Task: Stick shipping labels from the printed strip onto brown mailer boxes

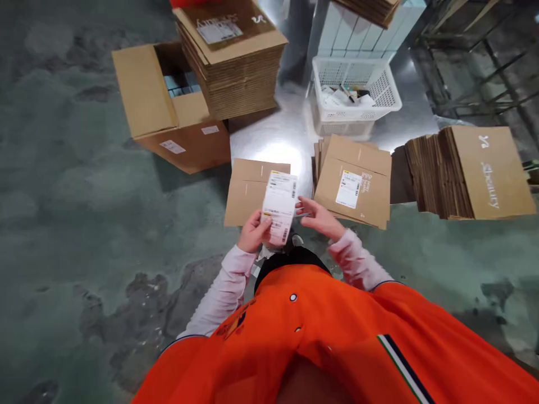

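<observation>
My left hand [254, 231] grips printed shipping labels [279, 196] by their lower left edge, thumb on top. The labels hang over a flat folded carton [244, 193] at the table's front edge. Just right of the labels is my right hand [320, 219], its fingers apart and pointing at the labels' edge; whether a fingertip touches them I cannot tell. Beyond that hand lies a small pile of flattened cartons [374, 191], the top one bearing a white shipping label [349, 189].
A tall stack of flat cartons [242, 84] stands at the back left, beside an open cardboard box [189, 140]. Behind the labelled cartons sits a white plastic basket [356, 115] with pens and papers. More flat cartons [492, 174] lean at the right. The metal table [290, 123] shines underneath.
</observation>
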{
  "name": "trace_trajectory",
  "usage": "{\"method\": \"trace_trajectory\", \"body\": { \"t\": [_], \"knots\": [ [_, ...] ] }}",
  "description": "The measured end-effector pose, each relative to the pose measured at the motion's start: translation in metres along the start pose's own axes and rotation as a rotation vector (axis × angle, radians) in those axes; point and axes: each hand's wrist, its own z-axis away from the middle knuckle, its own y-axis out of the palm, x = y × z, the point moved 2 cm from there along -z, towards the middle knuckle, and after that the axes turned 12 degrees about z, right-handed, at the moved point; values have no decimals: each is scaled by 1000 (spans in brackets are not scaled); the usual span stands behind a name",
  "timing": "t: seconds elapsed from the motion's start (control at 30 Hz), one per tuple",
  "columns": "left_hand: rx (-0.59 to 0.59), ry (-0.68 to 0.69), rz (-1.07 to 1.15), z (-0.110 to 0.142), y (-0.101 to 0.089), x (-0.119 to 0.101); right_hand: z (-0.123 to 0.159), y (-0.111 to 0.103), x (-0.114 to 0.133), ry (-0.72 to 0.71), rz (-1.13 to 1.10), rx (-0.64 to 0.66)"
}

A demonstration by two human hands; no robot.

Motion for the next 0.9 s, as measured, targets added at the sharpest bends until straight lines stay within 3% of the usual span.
{"method": "trace_trajectory", "body": {
  "t": [0.07, 0.17, 0.27, 0.43, 0.57, 0.73, 0.83, 0.9],
  "knots": [
    [28, -69, -65, 4, -3, 5, -7, 56, 6, -42, -149, -1],
    [-129, -39, -30, 5, -22, 7, -8, 99, 6, -26, -131, 90],
    [-238, -9, -46, 7, -42, 10, -21, 104, 8, -52, -107, 132],
    [-211, -41, -56, 13, -57, 23, -53, 98, 23, -92, -12, 107],
    [-174, -71, -18, 12, -67, 39, -61, 107, 26, -84, 128, 144],
    [-345, 21, -99, 9, -78, 53, -58, 125, 13, -80, 323, 46],
    [-459, -4, -172, 4, -85, 59, -61, 134, 4, -47, 364, 20],
    [-446, -54, -95, -5, -92, 65, -72, 139, -2, -74, 399, -5]
  ]
}}
